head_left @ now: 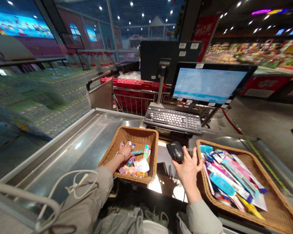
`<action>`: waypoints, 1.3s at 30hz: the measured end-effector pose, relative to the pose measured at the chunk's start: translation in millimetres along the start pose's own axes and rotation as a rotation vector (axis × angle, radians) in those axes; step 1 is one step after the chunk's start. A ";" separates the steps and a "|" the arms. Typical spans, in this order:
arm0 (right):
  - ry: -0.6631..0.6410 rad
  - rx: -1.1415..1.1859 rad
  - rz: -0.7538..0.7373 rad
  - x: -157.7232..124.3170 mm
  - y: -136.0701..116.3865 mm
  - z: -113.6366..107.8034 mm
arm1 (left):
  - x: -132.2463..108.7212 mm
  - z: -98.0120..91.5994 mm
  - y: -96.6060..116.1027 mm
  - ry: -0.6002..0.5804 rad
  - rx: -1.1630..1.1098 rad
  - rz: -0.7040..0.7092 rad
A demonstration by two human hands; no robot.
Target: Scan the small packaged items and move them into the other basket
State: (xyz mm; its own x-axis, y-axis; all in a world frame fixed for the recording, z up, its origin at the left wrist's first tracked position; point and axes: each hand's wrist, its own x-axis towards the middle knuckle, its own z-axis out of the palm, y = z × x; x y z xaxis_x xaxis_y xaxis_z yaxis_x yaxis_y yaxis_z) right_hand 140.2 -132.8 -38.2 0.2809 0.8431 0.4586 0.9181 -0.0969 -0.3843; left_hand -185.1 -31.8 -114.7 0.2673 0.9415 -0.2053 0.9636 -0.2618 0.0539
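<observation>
My left hand (125, 151), with a bracelet at the wrist, is down inside a brown wicker basket (156, 152). Its fingers are bent around a small blue-and-white packet (129, 142) near the basket's far left side. Beside it lie a green-capped tube (145, 151), a white tag with a printed code (141, 165) and several small colourful packages. My right hand (189, 165) is raised with fingers spread, right against a black barcode scanner (175, 150); thumb and forefinger are at the scanner's near side, but the hand is not wrapped around it.
A second wicker basket (280, 185) on the right holds several packaged toothbrush-like items (236, 169). Behind the scanner are a black keyboard (173, 118) and a lit monitor (209, 84). A metal counter (88, 136) spans the left; a white cable (63, 175) loops over my left sleeve.
</observation>
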 end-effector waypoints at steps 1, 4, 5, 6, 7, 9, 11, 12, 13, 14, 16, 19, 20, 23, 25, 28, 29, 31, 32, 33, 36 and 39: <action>-0.003 -0.007 0.000 -0.2 1.7 -0.4 | 0.1 1.3 0.0 0.013 0.000 -0.018; -0.007 -0.026 -0.013 -1.2 6.7 -0.8 | 0.8 4.6 0.5 0.040 0.002 -0.060; -0.007 -0.028 -0.020 -1.5 7.9 -0.7 | 1.3 5.5 0.6 0.045 0.003 -0.068; -0.006 -0.028 -0.024 -1.7 8.9 -0.6 | 1.9 6.5 0.6 0.048 0.004 -0.071; -0.002 -0.027 -0.024 -1.8 9.5 -0.4 | 2.6 7.4 0.4 0.050 0.004 -0.069; 0.005 -0.024 -0.022 -1.9 10.2 0.0 | 3.6 9.1 -0.6 0.050 0.002 -0.063; 0.005 -0.019 -0.018 -1.9 10.2 0.7 | 4.1 10.3 -1.9 0.054 -0.001 -0.060; 0.002 -0.015 -0.015 -2.0 10.2 1.2 | 4.1 10.6 -2.5 0.060 -0.001 -0.060; -0.003 -0.011 -0.012 -2.1 10.2 1.6 | 4.0 10.4 -2.8 0.067 -0.001 -0.059; -0.008 -0.009 -0.009 -2.2 10.2 2.0 | 3.8 9.8 -2.9 0.076 0.001 -0.055; -0.015 -0.005 -0.003 -2.2 10.3 2.5 | 3.2 6.7 -2.0 0.102 0.007 -0.038; -0.009 -0.001 -0.001 -1.3 10.6 2.8 | 1.4 -3.6 2.1 0.181 0.017 0.008; -0.003 0.002 -0.002 -0.7 10.7 2.8 | 0.5 -8.3 4.2 0.218 0.022 0.025; 0.015 0.011 -0.014 1.2 10.7 3.1 | -3.0 -25.0 13.3 0.339 0.039 0.058; 0.023 0.012 -0.024 2.4 10.2 3.3 | -5.7 -37.1 21.7 0.421 0.052 0.058; 0.032 0.006 -0.037 3.8 8.3 3.1 | -9.6 -54.5 36.4 0.510 0.054 0.050; 0.035 0.004 -0.042 4.2 7.4 2.8 | -10.6 -59.6 41.2 0.531 0.051 0.046; 0.040 -0.003 -0.054 4.9 5.3 1.7 | -11.7 -68.3 50.3 0.572 0.043 0.044; 0.044 -0.005 -0.060 5.2 4.0 0.7 | -11.8 -71.9 54.5 0.592 0.038 0.044; 0.048 -0.005 -0.066 5.5 2.6 -0.5 | -11.6 -75.0 58.7 0.611 0.032 0.045; 0.058 0.003 -0.079 6.6 -1.9 -5.4 | -9.7 -83.6 71.5 0.659 0.009 0.053; 0.052 0.010 -0.086 8.0 -5.5 -10.7 | -7.4 -92.8 86.0 0.688 -0.015 0.073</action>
State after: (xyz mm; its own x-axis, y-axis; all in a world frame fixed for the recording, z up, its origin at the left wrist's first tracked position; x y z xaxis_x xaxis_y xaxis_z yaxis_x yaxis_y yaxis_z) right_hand 140.4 -131.2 -23.9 0.2153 0.8196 0.5310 0.9368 -0.0198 -0.3494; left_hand -103.9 -41.6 -17.9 0.2681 0.8433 0.4657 0.9416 -0.3316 0.0583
